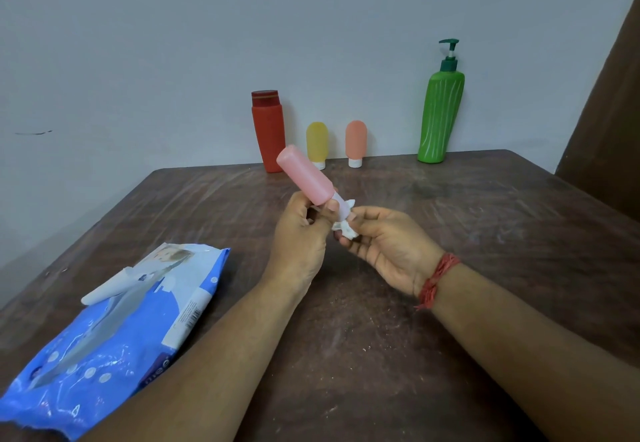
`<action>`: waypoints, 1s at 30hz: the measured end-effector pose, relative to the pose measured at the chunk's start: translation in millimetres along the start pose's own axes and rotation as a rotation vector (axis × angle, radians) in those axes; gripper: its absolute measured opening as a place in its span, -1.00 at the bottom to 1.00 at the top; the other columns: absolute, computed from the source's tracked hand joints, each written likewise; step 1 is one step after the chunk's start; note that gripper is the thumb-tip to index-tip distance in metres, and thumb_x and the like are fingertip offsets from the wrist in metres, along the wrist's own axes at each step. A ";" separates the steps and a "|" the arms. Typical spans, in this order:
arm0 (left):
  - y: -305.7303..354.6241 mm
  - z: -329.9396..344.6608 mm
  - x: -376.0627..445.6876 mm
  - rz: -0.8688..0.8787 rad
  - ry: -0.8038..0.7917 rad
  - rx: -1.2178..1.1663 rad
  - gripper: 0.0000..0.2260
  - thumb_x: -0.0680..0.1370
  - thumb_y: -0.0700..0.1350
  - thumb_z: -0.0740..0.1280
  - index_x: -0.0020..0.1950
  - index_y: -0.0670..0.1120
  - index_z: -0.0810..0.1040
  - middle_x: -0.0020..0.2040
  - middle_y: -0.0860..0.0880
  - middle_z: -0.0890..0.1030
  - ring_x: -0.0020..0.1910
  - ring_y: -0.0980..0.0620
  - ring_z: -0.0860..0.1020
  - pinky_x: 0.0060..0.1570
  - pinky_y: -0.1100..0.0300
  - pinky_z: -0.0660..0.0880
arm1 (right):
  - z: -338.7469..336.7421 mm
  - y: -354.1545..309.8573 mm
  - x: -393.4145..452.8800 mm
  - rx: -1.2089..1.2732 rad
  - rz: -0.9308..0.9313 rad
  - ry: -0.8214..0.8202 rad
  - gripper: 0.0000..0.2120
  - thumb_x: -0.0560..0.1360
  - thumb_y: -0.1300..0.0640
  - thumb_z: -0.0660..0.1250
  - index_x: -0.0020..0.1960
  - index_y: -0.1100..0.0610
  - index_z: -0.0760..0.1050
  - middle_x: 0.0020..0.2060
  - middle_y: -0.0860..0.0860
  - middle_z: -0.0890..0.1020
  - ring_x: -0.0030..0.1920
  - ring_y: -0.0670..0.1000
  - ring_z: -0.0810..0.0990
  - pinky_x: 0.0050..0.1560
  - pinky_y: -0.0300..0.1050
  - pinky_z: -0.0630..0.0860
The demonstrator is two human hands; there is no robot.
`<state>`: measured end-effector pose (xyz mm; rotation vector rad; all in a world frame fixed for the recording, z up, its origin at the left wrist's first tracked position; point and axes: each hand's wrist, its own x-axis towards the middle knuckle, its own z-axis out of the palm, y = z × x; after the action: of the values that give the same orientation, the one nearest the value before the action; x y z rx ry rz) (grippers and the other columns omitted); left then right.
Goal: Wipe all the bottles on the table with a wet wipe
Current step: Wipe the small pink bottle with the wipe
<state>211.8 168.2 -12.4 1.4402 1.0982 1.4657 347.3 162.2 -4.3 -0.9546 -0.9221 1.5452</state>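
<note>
Blue wet-wipe pack, lying on the table to the left of the left hand: partial lettering "mee" in pale print near its lower right edge; remainder cut off. Barcode on the white strip along its right side; digits too small to read. Bottles beyond the hands: no legible labels.

dark wooden table: wipes pack lies near-left of the red bottle; right of that bottle stand yellow bottle, orange bottle, green pump bottle.
</note>
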 end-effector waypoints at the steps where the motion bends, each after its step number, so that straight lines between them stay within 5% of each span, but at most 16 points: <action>1: -0.1 -0.3 0.5 0.008 -0.004 0.023 -0.88 0.61 0.00 0.35 0.05 0.23 0.49 0.12 0.16 0.59 0.11 0.21 0.54 0.02 0.29 0.41 | -0.5 -0.7 -0.4 0.008 0.021 -0.012 -0.84 0.60 0.36 0.24 0.09 0.35 0.58 -0.06 0.22 0.68 -0.17 0.03 0.67 -0.15 -0.16 0.62; 9: -1.3 -2.0 0.1 0.027 -0.037 0.216 -0.88 0.63 -0.01 0.33 -0.02 0.22 0.44 0.14 0.02 0.56 0.07 0.13 0.52 0.01 0.26 0.45 | -5.1 -11.5 -0.7 -0.027 -0.115 0.052 -0.87 0.61 0.37 0.21 0.02 0.31 0.55 -0.10 0.24 0.66 -0.27 0.02 0.64 -0.23 -0.16 0.60; 17: -5.9 -4.3 1.9 -0.105 -0.053 0.000 -0.78 0.64 -0.06 0.32 0.29 0.03 0.56 0.18 0.04 0.64 0.20 0.04 0.58 0.29 0.00 0.49 | -14.8 -7.0 4.4 -0.579 -0.377 0.030 -0.88 0.61 0.23 0.30 -0.01 0.21 0.62 -0.13 0.13 0.70 -0.22 0.01 0.63 -0.16 -0.11 0.61; 23: 0.5 -6.6 -0.4 -0.006 -0.044 0.275 -0.67 0.64 -0.01 0.31 0.41 0.05 0.43 0.17 0.20 0.57 0.12 0.25 0.55 -0.02 0.35 0.45 | -16.1 -4.0 7.3 -0.747 -0.455 0.005 -0.89 0.60 0.20 0.32 -0.03 0.15 0.62 -0.16 0.07 0.68 -0.22 -0.03 0.64 -0.12 -0.06 0.65; 30: 4.7 -7.1 -3.7 0.006 0.010 0.441 -0.64 0.59 0.03 0.38 0.37 0.04 0.44 0.10 0.20 0.55 0.00 0.22 0.52 -0.15 0.37 0.35 | -27.3 -15.9 10.3 -0.729 -0.479 0.031 -0.88 0.60 0.21 0.32 0.02 0.18 0.63 -0.16 0.03 0.68 -0.21 -0.06 0.64 -0.17 -0.17 0.63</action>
<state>205.0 162.9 -9.0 1.7334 1.4901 1.2835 377.0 176.9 -1.4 -1.1339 -1.6079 0.7810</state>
